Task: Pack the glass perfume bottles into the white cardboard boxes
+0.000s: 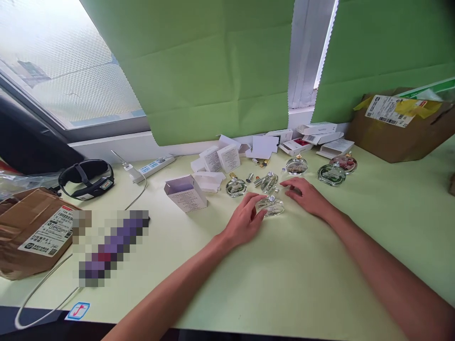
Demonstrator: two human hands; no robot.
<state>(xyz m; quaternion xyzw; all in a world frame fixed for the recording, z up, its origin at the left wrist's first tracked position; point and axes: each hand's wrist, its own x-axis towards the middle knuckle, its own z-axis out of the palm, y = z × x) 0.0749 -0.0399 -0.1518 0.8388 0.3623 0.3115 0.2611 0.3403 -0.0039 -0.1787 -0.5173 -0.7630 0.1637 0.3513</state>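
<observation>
A clear glass perfume bottle [273, 207] stands on the table with a round faceted top. My left hand [245, 220] has its thumb and forefinger at the left side of this bottle, gripping its edge. To the right, my right hand [306, 196] is open and empty, fingers stretched out toward the bottle but apart from it. Just behind, another glass bottle [269, 182] leans among small silver caps [250, 178]. A gold-necked bottle [236, 186] stands beyond my left fingers. Farther right are an oval bottle [296, 166], a green-tinted bottle [331, 174] and a reddish bottle [345, 163].
An opened white carton [185, 193] stands left of the bottles. Several small boxes [229, 158] and flattened cartons [329, 137] line the back. Cardboard boxes [401, 128] flank the table. A power strip [156, 166], a black head strap [87, 180] and a cable lie left.
</observation>
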